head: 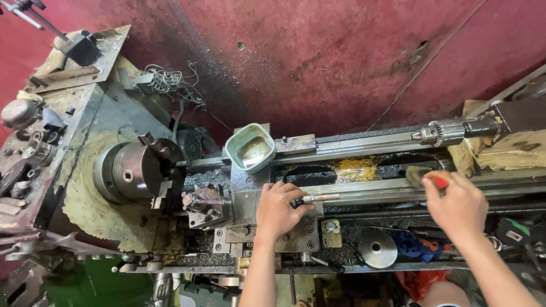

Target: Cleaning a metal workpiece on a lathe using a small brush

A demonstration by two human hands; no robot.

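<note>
Lathe handle [318, 198], stiff, oily metal, is grasped by left hand [278, 210]; right hand [458, 207] pinches red-handled brush [424, 177] far right.

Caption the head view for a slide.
At a worn lathe, left hand grips a handle; right hand holds a red-handled brush.

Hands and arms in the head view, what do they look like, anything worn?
Both hands, the left hand and the right hand, are bare: no gloves, rings or watch visible. The forearms are bare too, with no sleeves showing up to the bottom edge of the frame.
</note>
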